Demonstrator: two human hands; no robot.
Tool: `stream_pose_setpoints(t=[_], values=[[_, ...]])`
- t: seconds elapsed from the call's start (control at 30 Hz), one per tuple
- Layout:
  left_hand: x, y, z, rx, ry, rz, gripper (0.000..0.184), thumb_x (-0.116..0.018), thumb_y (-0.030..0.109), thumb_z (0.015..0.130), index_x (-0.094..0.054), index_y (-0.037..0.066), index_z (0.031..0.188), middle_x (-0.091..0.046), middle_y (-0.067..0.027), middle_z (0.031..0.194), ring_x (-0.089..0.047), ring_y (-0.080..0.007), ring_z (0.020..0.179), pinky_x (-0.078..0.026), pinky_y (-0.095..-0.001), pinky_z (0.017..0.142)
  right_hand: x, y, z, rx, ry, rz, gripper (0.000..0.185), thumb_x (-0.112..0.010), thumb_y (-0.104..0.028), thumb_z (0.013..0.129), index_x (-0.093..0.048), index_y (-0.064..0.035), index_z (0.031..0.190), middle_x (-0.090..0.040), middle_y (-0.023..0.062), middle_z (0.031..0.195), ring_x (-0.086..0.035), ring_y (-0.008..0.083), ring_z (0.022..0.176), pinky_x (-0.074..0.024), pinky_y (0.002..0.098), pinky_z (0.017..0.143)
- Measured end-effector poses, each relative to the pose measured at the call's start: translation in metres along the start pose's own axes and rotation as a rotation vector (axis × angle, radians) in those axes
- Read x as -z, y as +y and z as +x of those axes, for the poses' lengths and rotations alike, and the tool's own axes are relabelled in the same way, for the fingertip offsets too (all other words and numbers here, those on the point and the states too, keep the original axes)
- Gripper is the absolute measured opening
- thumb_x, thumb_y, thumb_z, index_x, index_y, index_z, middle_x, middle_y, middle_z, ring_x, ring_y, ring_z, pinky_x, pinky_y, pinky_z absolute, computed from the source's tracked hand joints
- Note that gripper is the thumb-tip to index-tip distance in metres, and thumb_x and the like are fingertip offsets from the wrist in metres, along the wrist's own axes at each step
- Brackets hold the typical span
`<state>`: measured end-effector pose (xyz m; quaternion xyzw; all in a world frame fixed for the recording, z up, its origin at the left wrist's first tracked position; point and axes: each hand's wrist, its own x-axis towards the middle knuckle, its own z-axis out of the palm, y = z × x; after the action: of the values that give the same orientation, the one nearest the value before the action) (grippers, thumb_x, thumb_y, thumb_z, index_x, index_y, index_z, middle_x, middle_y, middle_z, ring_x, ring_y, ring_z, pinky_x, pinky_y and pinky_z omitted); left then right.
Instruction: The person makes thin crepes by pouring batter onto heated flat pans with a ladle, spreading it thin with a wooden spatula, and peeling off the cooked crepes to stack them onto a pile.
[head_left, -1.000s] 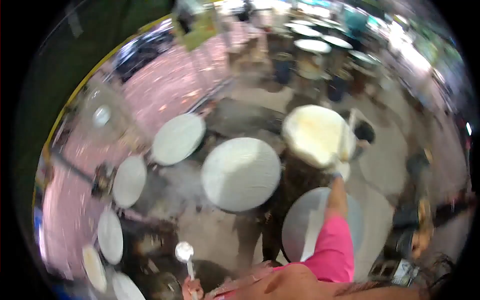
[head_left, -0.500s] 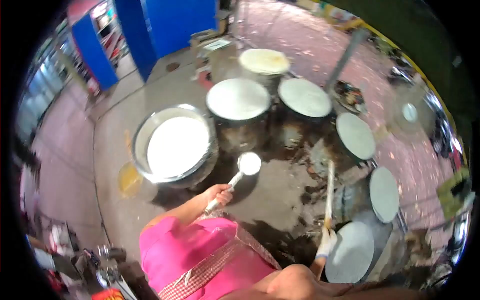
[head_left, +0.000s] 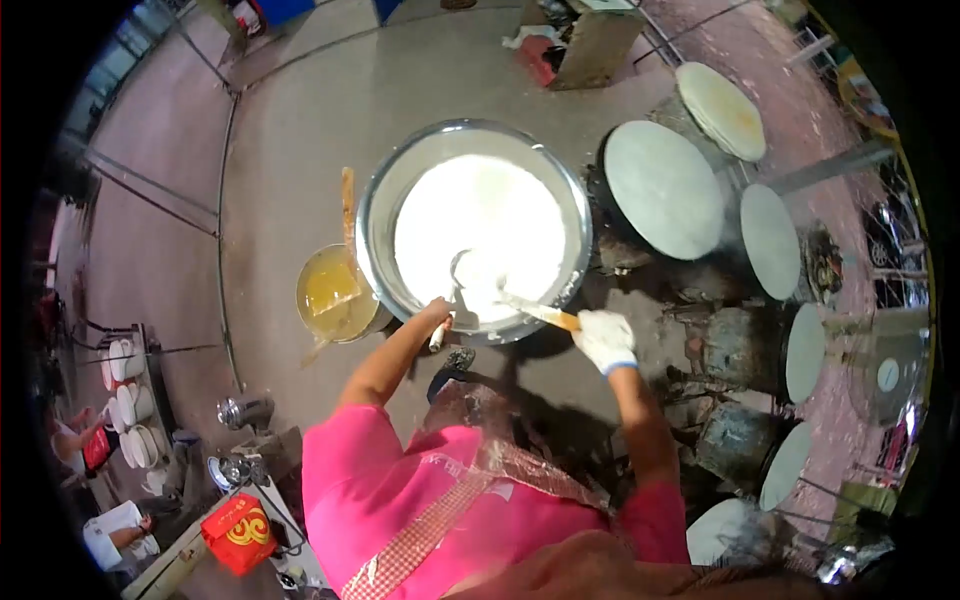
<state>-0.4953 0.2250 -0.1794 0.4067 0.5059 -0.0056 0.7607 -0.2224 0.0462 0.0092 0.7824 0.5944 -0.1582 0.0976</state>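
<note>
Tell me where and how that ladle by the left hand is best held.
Probably by the handle, coming from the person's side of the big pot. The ladle has its round bowl at the white liquid, while its slim handle slants back toward the near rim, away from the liquid. The left hand grips it there.
</note>
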Motion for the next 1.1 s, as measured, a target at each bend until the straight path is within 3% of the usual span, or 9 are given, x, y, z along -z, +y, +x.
stream_pose_setpoints(t=[0.07,0.13,0.17,0.3,0.43,0.67,0.93,1.0,1.1], values=[[0.006,0.005,0.013,0.209,-0.083,-0.145,0.018,-0.047,0.020,0.090,-0.039,0.006,0.098,-0.039,0.0009,0.053,-0.035,-0.0067,0.036,-0.028,-0.0192,0.026,0.013,0.003,-0.011,-0.069,0.089,0.185,0.023,-0.062,-0.031,0.075,-0.066,-0.0090,0.078,-0.064,0.0152,0.072,-0.063,0.0306,0.068,-0.0492,0.0416,0.062],[0.000,0.010,0.010,0.452,-0.219,-0.430,0.017,-0.046,0.021,0.091,-0.039,0.007,0.094,-0.038,0.0013,0.052,-0.034,-0.0067,0.036,-0.028,-0.0191,0.027,-0.128,0.036,-0.013,-0.240,0.053,0.457,0.029,-0.067,-0.036,0.074,-0.064,-0.0079,0.079,-0.063,0.0151,0.073,-0.062,0.0314,0.070,-0.0491,0.0409,0.063],[-0.007,0.014,0.004,0.544,-0.273,-0.581,0.016,-0.046,0.022,0.091,-0.039,0.007,0.093,-0.037,0.0015,0.052,-0.034,-0.0067,0.035,-0.028,-0.0191,0.027,-0.044,-0.017,-0.032,-0.363,-0.103,0.388,0.034,-0.064,-0.042,0.075,-0.063,-0.0080,0.080,-0.063,0.0155,0.074,-0.062,0.0320,0.074,-0.0488,0.0422,0.065],[-0.028,0.055,-0.050,0.733,-0.322,-0.950,0.018,-0.044,0.024,0.092,-0.039,0.008,0.086,-0.035,0.0022,0.049,-0.033,-0.0067,0.034,-0.027,-0.0189,0.027,-0.067,-0.063,-0.101,-0.384,-0.064,0.379,0.040,-0.053,-0.047,0.082,-0.061,-0.0085,0.087,-0.062,0.0180,0.075,-0.061,0.0354,0.075,-0.0475,0.0446,0.068],[-0.051,0.163,-0.180,0.389,-0.280,-0.714,0.032,-0.043,0.029,0.093,-0.035,0.011,0.067,-0.031,0.0039,0.048,-0.029,-0.0050,0.034,-0.024,-0.0184,0.026,-0.046,-0.088,-0.138,-0.494,0.177,0.394,0.043,-0.050,-0.049,0.084,-0.057,-0.0089,0.097,-0.061,0.0201,0.070,-0.061,0.0384,0.068,-0.0477,0.0482,0.061],[-0.078,0.280,-0.360,-0.153,-0.358,-0.509,0.009,-0.044,0.023,0.094,-0.041,0.016,0.099,-0.029,0.0044,0.057,-0.024,-0.0008,0.039,-0.020,-0.0142,0.023,0.082,-0.054,-0.117,-0.251,0.957,0.288,0.035,-0.060,-0.036,0.082,-0.059,-0.0060,0.099,-0.062,0.0181,0.076,-0.059,0.0367,0.065,-0.0462,0.0454,0.058],[-0.057,0.363,-0.427,-0.895,-0.216,0.155,0.040,-0.046,0.030,0.092,-0.031,0.033,0.128,-0.028,0.0053,0.054,-0.024,-0.0029,0.038,-0.018,-0.0173,0.030,0.189,-0.031,-0.108,-0.117,1.325,0.764,0.028,-0.067,-0.019,0.077,-0.063,-0.0018,0.098,-0.066,0.0130,0.082,-0.063,0.0245,0.068,-0.0489,0.0346,0.061],[-0.033,0.357,-0.363,-0.886,-0.231,0.141,0.044,-0.048,0.028,0.091,-0.028,0.033,0.130,-0.029,0.0049,0.055,-0.024,-0.0038,0.037,-0.019,-0.0169,0.030,0.149,-0.033,-0.086,-0.036,1.188,1.029,0.024,-0.067,-0.015,0.076,-0.063,-0.0017,0.095,-0.066,0.0098,0.079,-0.061,0.0182,0.064,-0.0474,0.0315,0.058],[-0.027,0.317,-0.296,-0.208,-0.396,-0.109,0.023,-0.048,0.026,0.091,-0.038,0.023,0.112,-0.031,0.0033,0.055,-0.025,-0.0038,0.037,-0.021,-0.0161,0.027,0.021,-0.038,-0.051,-0.260,0.678,1.430,0.024,-0.068,-0.023,0.076,-0.065,-0.0025,0.089,-0.062,0.0059,0.067,-0.054,0.0119,0.054,-0.0427,0.0274,0.050]])
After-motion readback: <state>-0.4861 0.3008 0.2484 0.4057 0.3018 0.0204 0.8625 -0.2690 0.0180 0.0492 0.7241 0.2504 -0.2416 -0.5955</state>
